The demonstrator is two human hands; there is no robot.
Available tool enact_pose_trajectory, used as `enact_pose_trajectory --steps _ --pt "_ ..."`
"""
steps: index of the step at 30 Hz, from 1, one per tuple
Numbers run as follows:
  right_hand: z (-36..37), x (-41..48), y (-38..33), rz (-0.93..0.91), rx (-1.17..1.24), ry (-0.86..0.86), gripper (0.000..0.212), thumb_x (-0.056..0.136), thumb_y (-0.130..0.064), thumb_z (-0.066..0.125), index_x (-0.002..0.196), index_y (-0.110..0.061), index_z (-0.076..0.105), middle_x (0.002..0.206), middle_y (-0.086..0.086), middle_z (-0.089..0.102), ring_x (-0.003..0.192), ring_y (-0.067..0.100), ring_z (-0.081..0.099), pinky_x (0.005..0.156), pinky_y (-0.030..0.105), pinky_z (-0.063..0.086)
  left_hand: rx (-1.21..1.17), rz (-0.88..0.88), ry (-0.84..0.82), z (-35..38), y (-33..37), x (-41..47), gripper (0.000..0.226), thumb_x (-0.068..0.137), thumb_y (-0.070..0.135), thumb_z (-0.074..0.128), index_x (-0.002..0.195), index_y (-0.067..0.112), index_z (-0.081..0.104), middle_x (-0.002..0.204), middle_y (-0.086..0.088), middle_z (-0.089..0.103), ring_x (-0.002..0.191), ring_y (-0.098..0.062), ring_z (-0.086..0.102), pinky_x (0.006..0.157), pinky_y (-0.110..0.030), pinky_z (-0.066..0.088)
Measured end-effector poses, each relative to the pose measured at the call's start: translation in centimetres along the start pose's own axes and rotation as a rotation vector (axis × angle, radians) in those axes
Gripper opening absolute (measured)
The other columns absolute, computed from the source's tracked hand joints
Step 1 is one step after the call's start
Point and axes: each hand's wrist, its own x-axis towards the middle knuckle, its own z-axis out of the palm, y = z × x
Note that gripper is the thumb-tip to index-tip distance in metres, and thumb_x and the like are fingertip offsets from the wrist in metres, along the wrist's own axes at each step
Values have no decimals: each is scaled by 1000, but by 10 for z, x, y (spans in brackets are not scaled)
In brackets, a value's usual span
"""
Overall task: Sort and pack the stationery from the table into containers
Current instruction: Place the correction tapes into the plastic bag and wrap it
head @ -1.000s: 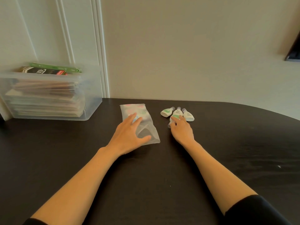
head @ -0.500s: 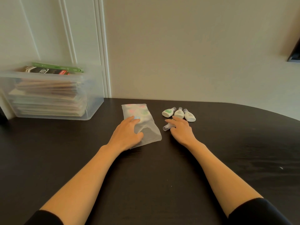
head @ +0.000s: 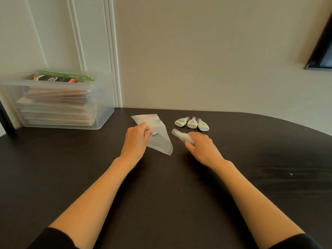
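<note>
I am working at a dark desk (head: 161, 186), cream wall (head: 215, 60) behind. My left hand (head: 136, 141) is pinching the frosted pouch (head: 159, 142) mid-desk; my right hand (head: 203, 146) is gripping a small bottle (head: 179, 136) near three more bottles (head: 192, 122). Labels blurred.

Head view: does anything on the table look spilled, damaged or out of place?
Nothing is spilled or broken. The frosted pouch lies slanted while the left hand pinches its edge, and the right hand holds one small bottle apart from the row of three bottles. Only a white speck marks the dark table.
</note>
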Motion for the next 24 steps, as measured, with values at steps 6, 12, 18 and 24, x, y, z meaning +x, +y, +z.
enact_pose_trajectory --steps 6,12,18,24 --pt "-18 -33 -25 -251 269 234 16 82 -18 59 94 -12 68 73 1 61 63 15 53 59 28 42 -75 -57 13 -10 16 -3 20 92 18 55 76 6 54 80 -13 58 44 -19 55 35 -12 37" --pt "-11 -33 -55 -310 20 105 19 90 -23 51 98 -9 61 91 6 62 77 21 55 69 34 46 -112 -23 -19 -20 31 -4 18 88 14 55 70 15 51 66 -4 54 62 -22 52 33 -13 39" --pt "1 -21 -65 -348 -272 189 24 91 -25 56 108 -8 60 102 6 62 94 21 55 64 24 35 -78 -8 -15 -24 29 -3 10 91 17 54 84 12 59 76 -3 54 63 -18 48 38 -14 36" --pt "14 -8 -76 -371 -398 68 44 55 -19 87 93 -12 65 81 2 67 66 16 61 43 20 26 -121 67 38 -21 28 1 14 93 13 50 89 11 63 76 1 55 74 -16 50 54 -13 34"
